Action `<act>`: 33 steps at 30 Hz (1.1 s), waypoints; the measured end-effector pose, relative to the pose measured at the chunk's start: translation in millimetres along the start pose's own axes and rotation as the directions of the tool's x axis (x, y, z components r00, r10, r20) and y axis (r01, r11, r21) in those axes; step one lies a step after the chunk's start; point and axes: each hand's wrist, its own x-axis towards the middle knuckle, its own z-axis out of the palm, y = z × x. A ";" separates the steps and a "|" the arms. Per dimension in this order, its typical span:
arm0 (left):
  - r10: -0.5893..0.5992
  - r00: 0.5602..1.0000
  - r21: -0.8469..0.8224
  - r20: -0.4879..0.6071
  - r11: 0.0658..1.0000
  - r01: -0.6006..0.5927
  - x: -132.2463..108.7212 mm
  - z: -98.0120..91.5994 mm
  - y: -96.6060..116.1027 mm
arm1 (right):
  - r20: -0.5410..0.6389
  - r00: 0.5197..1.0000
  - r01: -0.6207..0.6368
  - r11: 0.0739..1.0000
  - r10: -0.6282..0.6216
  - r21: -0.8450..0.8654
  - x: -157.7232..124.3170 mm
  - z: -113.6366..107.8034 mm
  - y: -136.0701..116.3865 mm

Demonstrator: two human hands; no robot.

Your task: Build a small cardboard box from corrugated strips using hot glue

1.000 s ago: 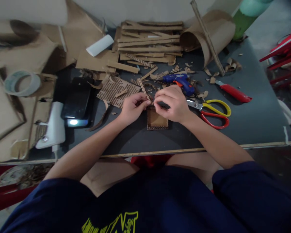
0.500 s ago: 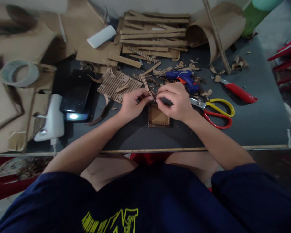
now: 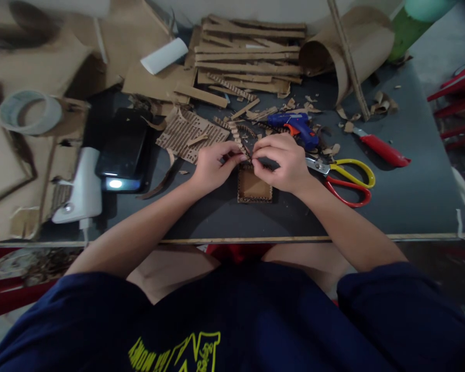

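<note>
Between my two hands runs a thin corrugated cardboard strip (image 3: 237, 135), its wavy edge showing. My left hand (image 3: 216, 164) pinches it from the left with thumb and forefinger. Fingers of my right hand (image 3: 281, 159) close on the strip's lower end, and their tips nearly meet the left ones. Just below lies a small square cardboard tray (image 3: 256, 187) with corrugated walls, its far right corner partly covered by my right hand. A ridged cardboard sheet (image 3: 191, 133) is beyond my left hand, and a blue glue gun (image 3: 294, 125) beyond my right.
Scissors (image 3: 346, 178) with yellow and red handles lie right of my hand, a red-handled knife (image 3: 383, 148) farther right. Cardboard strips (image 3: 250, 51) are stacked at the back beside a cardboard roll (image 3: 356, 46). Left are a black phone-like device (image 3: 122, 147), a white device (image 3: 79, 188) and tape (image 3: 30, 112).
Both hands keep their pinch on the strip with hardly any movement. The whole view has shifted very slightly.
</note>
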 end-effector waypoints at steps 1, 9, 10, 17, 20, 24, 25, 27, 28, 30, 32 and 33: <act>0.004 1.000 0.000 0.002 1.000 -0.004 0.0 0.0 0.3 | -0.001 1.000 -0.009 1.000 0.009 -0.003 -0.2 0.1 -0.4; 0.060 0.998 0.075 -0.011 0.995 -0.059 -1.4 -1.1 0.5 | -0.013 1.000 -0.004 1.000 0.004 0.002 -0.9 0.5 -0.7; 0.064 0.998 0.089 -0.014 0.994 -0.062 -1.8 -1.1 0.3 | -0.001 1.000 -0.013 1.000 0.013 0.001 -1.0 0.7 -0.4; 0.093 0.996 0.098 -0.010 0.991 -0.091 -2.5 -0.5 1.2 | 0.019 1.000 -0.008 0.998 0.007 0.068 -0.8 -0.2 0.2; 0.046 0.999 0.035 -0.012 0.998 -0.046 -1.9 0.5 1.7 | 0.009 1.000 -0.019 0.996 0.018 0.083 0.0 -0.9 -1.1; 0.002 1.000 -0.076 -0.021 0.997 -0.004 -1.0 2.2 0.4 | 0.005 0.999 -0.045 0.990 0.045 0.135 1.5 -1.5 -2.4; -0.005 1.000 -0.101 -0.018 0.995 0.003 -0.7 2.6 0.2 | 0.006 0.999 -0.050 0.988 0.049 0.146 1.7 -1.6 -2.6; -0.029 1.000 -0.143 -0.007 0.989 0.027 -0.1 3.1 0.4 | 0.021 0.998 -0.065 0.985 0.063 0.162 2.0 -1.9 -2.7; -0.044 0.999 -0.162 0.000 0.986 0.044 0.3 3.4 0.8 | 0.033 0.997 -0.078 0.983 0.073 0.168 2.1 -2.0 -2.7; -0.079 0.997 -0.202 0.021 0.976 0.081 1.1 3.8 1.5 | 0.051 0.995 -0.099 0.978 0.091 0.182 2.0 -2.2 -2.8; -0.107 0.993 -0.249 0.042 0.962 0.114 2.1 4.4 2.1 | 0.051 0.994 -0.102 0.975 0.094 0.198 1.9 -2.5 -3.0; -0.115 0.992 -0.272 0.055 0.954 0.126 2.6 4.7 2.3 | 0.048 0.995 -0.099 0.974 0.091 0.205 1.9 -2.6 -3.1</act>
